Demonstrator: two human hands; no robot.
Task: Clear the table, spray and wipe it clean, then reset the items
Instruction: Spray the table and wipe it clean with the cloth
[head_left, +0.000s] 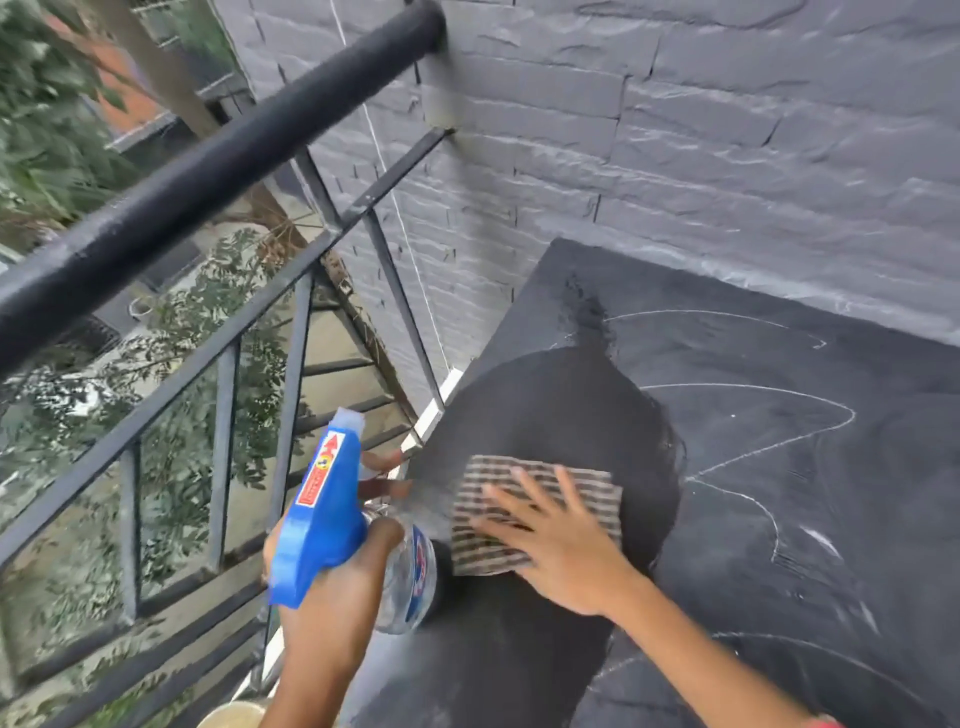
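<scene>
Right hand (558, 545) flat on striped cloth (470, 525): soft, I judge; press from above. Left hand (332, 587), 9 o'clock, grips light spray bottle (322, 499) by neck.

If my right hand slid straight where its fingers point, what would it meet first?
Likely nothing close: the right hand, flat on the striped cloth, faces wet table up to its left edge, then the railing. The spray bottle looks off to the side.

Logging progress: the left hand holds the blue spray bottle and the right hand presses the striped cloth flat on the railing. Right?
Not the railing: the head view shows the right hand pressing the striped cloth flat on the table. The left hand does hold the blue spray bottle.
</scene>
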